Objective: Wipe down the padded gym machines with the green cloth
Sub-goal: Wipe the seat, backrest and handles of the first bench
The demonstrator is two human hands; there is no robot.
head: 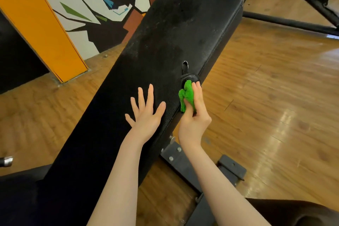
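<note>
while wiping the right edge of the pad point(165, 46), notes:
right hand point(194, 115): grip curled tight around the bunched green cloth point(187, 95), thumb on the near side, fingers over the top
cloth position: pressed on the pad's right edge, just below a torn patch point(189, 77) with a loose flap
left hand point(146, 112): flat on the surface, fingers spread, holding nothing, bracing
technique: i'd judge short strokes along the seam work best, easing off at the tear so the cloth doesn't snag
coverage: upper pad looks dusty and scuffed, likely still to do
risk: catching the flap could widen the rip
</note>
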